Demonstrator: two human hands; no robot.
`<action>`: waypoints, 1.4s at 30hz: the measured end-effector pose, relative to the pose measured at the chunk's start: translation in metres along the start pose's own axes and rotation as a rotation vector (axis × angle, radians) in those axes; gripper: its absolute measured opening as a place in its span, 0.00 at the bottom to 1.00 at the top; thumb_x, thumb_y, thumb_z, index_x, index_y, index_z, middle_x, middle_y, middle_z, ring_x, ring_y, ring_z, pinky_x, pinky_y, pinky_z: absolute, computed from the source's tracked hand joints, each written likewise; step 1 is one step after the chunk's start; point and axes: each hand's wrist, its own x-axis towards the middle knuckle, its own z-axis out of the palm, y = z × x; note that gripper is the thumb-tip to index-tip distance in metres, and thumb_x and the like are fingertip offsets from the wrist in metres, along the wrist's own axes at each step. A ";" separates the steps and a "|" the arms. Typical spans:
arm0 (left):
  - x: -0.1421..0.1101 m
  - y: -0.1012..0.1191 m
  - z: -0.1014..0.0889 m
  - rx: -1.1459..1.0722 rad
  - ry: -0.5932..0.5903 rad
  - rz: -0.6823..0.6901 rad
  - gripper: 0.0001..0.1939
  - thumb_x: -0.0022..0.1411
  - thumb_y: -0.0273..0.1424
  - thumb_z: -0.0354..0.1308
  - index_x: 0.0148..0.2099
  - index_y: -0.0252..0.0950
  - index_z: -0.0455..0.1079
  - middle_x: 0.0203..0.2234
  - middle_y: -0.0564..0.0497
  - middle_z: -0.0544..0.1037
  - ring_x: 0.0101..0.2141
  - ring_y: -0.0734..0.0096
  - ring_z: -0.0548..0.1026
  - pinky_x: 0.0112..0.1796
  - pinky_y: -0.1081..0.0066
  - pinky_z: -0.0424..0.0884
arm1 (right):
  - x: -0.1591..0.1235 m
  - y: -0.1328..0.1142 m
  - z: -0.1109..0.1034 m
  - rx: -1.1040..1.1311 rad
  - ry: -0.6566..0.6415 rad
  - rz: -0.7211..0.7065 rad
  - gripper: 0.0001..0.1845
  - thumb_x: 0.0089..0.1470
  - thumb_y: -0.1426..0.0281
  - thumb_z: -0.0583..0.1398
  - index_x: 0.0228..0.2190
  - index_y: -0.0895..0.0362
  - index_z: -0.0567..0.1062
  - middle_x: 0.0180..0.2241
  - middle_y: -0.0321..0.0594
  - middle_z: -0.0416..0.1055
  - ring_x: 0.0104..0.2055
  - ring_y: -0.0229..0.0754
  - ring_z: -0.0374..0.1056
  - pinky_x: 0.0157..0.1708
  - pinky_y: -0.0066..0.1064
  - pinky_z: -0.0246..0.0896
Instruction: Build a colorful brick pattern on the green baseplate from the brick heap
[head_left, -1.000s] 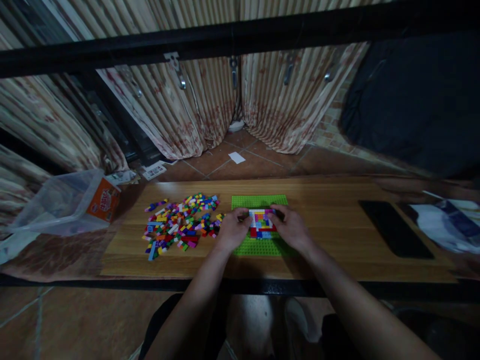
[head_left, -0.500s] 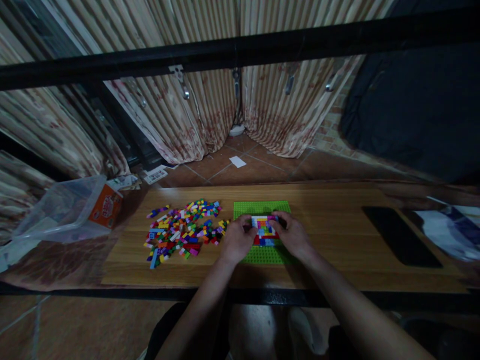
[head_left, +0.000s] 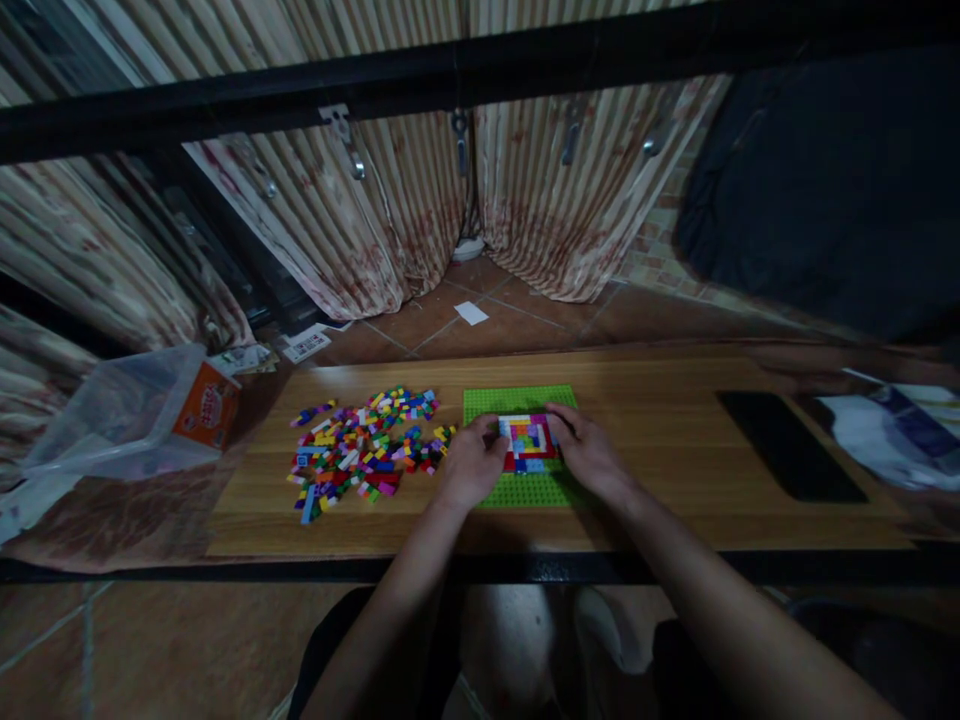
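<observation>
A square build of coloured toy bricks [head_left: 529,440] lies on a green studded baseplate [head_left: 517,490], with white, red, blue and magenta rows around a multicoloured middle. My left hand [head_left: 474,462] is curled against its left edge, the thumb towards the bricks. On the opposite side, my right hand [head_left: 594,458] holds the build's right edge between thumb and fingers. Some fingertips are hidden behind the hands. Left of the baseplate spreads a pile of loose toy bricks [head_left: 360,455] in many colours.
All this is on a long wooden tabletop [head_left: 660,400]. A black flat slab [head_left: 791,445] lies at its right end, near a white and blue plastic package [head_left: 900,435]. At the left stands a clear plastic bin [head_left: 127,420] with an orange label. Curtains hang beyond.
My right thumb has drawn back from over the bricks towards the right edge, so more of the build's middle shows. The whole view has shifted slightly.
</observation>
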 end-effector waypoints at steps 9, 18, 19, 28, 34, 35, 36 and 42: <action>0.001 -0.002 0.001 0.013 -0.017 0.008 0.18 0.59 0.28 0.54 0.52 0.34 0.69 0.37 0.47 0.81 0.36 0.67 0.78 0.39 0.70 0.73 | 0.004 0.015 -0.003 0.287 -0.112 0.080 0.26 0.46 0.69 0.61 0.50 0.52 0.72 0.48 0.42 0.74 0.49 0.47 0.70 0.53 0.44 0.62; 0.000 0.000 0.000 0.034 -0.018 0.019 0.17 0.59 0.28 0.55 0.51 0.34 0.70 0.36 0.46 0.81 0.36 0.67 0.78 0.38 0.70 0.73 | 0.006 0.012 -0.003 0.269 -0.157 0.107 0.28 0.44 0.72 0.60 0.50 0.54 0.72 0.47 0.43 0.74 0.48 0.47 0.71 0.51 0.44 0.64; -0.001 0.000 0.000 0.032 -0.023 0.015 0.16 0.59 0.28 0.55 0.51 0.34 0.70 0.37 0.46 0.81 0.36 0.67 0.78 0.38 0.70 0.73 | 0.006 0.012 -0.003 0.261 -0.153 0.109 0.28 0.44 0.72 0.60 0.50 0.55 0.72 0.48 0.43 0.74 0.48 0.47 0.71 0.51 0.44 0.64; -0.005 0.009 -0.002 0.093 -0.028 -0.040 0.18 0.60 0.28 0.54 0.52 0.34 0.69 0.40 0.45 0.80 0.40 0.66 0.78 0.43 0.69 0.72 | 0.007 0.014 -0.003 0.248 -0.143 0.114 0.28 0.43 0.70 0.62 0.49 0.54 0.73 0.49 0.44 0.73 0.49 0.48 0.70 0.52 0.44 0.64; -0.008 0.013 -0.003 0.120 -0.033 -0.059 0.19 0.60 0.29 0.54 0.54 0.34 0.69 0.41 0.45 0.80 0.41 0.65 0.77 0.45 0.67 0.72 | 0.007 0.019 -0.005 0.246 -0.175 0.091 0.26 0.45 0.68 0.62 0.49 0.52 0.73 0.47 0.41 0.75 0.48 0.49 0.71 0.52 0.45 0.64; -0.008 0.013 -0.003 0.121 -0.037 -0.057 0.19 0.60 0.30 0.54 0.54 0.34 0.69 0.41 0.45 0.80 0.41 0.64 0.77 0.45 0.67 0.72 | 0.007 0.019 -0.006 0.241 -0.174 0.089 0.26 0.45 0.68 0.62 0.48 0.52 0.74 0.47 0.41 0.75 0.48 0.49 0.71 0.52 0.45 0.64; -0.008 0.013 -0.003 0.120 -0.040 -0.055 0.19 0.60 0.30 0.54 0.54 0.34 0.69 0.41 0.45 0.80 0.41 0.64 0.77 0.45 0.66 0.72 | 0.007 0.019 -0.006 0.235 -0.173 0.089 0.25 0.45 0.68 0.63 0.48 0.52 0.74 0.47 0.41 0.75 0.47 0.49 0.71 0.51 0.45 0.64; -0.011 0.012 -0.003 0.080 -0.028 -0.027 0.18 0.60 0.28 0.54 0.52 0.35 0.70 0.40 0.45 0.80 0.39 0.65 0.78 0.43 0.67 0.73 | 0.007 0.018 -0.009 0.172 -0.180 0.081 0.25 0.45 0.67 0.62 0.48 0.53 0.74 0.43 0.42 0.77 0.43 0.50 0.73 0.46 0.45 0.67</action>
